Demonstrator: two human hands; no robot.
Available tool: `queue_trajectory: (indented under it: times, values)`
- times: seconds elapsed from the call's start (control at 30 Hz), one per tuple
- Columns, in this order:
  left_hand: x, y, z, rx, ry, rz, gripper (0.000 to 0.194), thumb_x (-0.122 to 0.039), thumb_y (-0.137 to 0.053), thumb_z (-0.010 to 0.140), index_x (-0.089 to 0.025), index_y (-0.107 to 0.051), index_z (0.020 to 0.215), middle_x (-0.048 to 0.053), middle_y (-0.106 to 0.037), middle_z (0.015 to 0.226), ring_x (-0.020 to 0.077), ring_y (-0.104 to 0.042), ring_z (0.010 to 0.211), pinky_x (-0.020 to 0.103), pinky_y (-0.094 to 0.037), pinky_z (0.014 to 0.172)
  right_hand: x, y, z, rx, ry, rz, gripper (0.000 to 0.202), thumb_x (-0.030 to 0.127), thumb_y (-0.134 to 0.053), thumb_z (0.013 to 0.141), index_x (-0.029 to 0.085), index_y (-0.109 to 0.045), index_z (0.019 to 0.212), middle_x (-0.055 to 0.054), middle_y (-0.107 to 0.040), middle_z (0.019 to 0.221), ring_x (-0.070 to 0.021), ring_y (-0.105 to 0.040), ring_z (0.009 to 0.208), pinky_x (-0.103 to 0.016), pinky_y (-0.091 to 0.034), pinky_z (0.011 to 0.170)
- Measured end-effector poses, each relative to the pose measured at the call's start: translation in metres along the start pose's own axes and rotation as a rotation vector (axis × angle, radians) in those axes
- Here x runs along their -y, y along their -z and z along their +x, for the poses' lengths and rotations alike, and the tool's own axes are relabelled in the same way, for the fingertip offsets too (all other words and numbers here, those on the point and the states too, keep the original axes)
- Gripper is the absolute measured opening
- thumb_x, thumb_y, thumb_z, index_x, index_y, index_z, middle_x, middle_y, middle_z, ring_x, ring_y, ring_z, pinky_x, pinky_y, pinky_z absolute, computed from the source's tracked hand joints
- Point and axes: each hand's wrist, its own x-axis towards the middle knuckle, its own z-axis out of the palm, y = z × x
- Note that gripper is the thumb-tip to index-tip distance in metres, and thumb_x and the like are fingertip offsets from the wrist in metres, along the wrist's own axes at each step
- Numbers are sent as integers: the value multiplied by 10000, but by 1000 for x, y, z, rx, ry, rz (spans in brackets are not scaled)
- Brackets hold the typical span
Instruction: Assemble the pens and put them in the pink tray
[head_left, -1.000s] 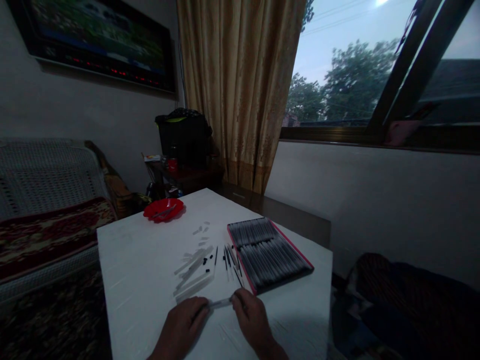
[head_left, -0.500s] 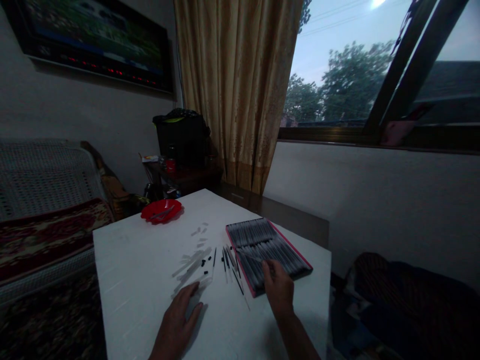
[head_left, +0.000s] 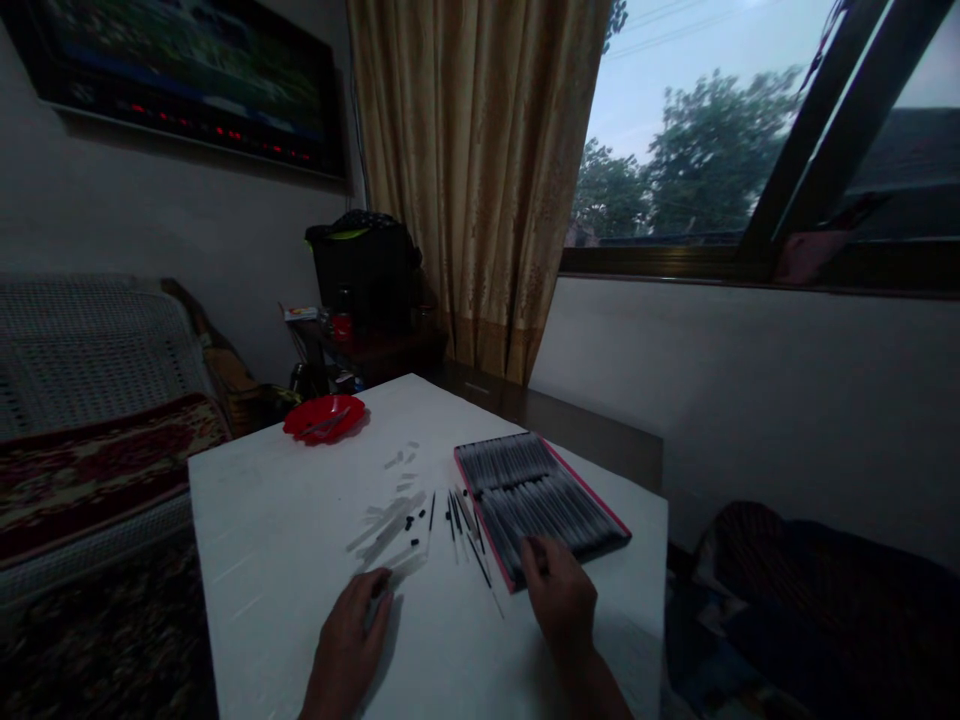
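My left hand (head_left: 352,630) is low over the white table (head_left: 285,560), its thumb and fingertips drawn together beside translucent strips (head_left: 390,530); what they hold, if anything, is too small to tell. At the lower edge of a flat case (head_left: 544,500) with a pink rim, my right hand (head_left: 559,595) has its fingers closed, and their contents are unclear. Two rows of thin dark and clear items fill the case. Between my hands lie several slim dark-and-clear sticks (head_left: 456,520) and small black pieces (head_left: 409,522).
A red scalloped plate (head_left: 326,418) holding thin items stands at the table's far left corner. Behind are a side table with a black covered object (head_left: 364,270), a curtain (head_left: 472,180) and a window. A woven sofa (head_left: 97,350) is at the left, dark fabric (head_left: 810,600) at the right.
My left thumb and fingers have come together, and the hand has drawn slightly back. My right hand has shifted slightly down towards the case's near edge. The view has moved a little.
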Motion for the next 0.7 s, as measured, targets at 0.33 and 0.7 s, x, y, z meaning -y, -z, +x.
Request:
queue_trajectory:
  times: [0.33, 0.7]
  values:
    - [3, 7, 11, -32, -24, 117, 243, -349, -474, 850, -241, -681, 919, 36, -699, 932, 209, -668, 875, 339, -536, 795, -3, 1, -8, 146, 119, -85, 200, 298, -473, 874, 224, -645, 802, -71, -648, 743, -223, -586, 734, -311, -439, 689]
    - [-24, 24, 39, 368, -67, 582, 248, -242, -467, 859, -243, -699, 946, 66, -685, 1035, 241, -618, 949, 397, -396, 846, 22, 6, -23, 126, 229, 17, 197, 195, -453, 900, 209, -632, 819, -57, -633, 741, -193, -563, 694, -297, -412, 661]
